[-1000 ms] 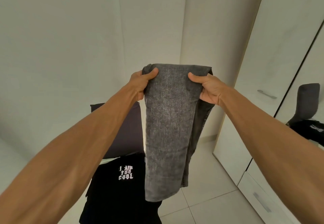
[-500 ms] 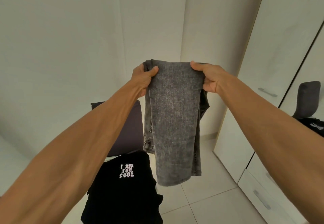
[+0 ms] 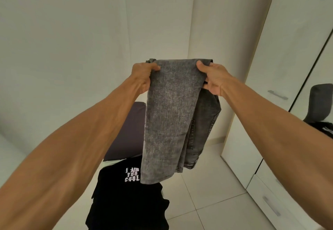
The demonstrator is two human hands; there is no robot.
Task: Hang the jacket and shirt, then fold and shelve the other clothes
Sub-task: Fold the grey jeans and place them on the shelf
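Grey jeans [image 3: 171,114] hang folded over in the air in front of me, the fold at the top and the ends dangling down. My left hand [image 3: 142,78] grips the top left corner of the fold. My right hand [image 3: 212,78] grips the top right corner, fingers behind the cloth. Below the jeans lies a black T-shirt [image 3: 126,199] with white lettering, partly covered by the hanging ends.
A dark grey pillow [image 3: 126,132] leans against the white wall behind the T-shirt. A white wardrobe [image 3: 281,64] with handles and drawers [image 3: 270,206] stands at the right, next to a mirror panel [image 3: 322,103]. Pale floor tiles [image 3: 207,193] run between bed and wardrobe.
The hanging part of the jeans has shortened as it was folded over, and the waistband end now shows behind at the right. My hands rose slightly, then dropped back.
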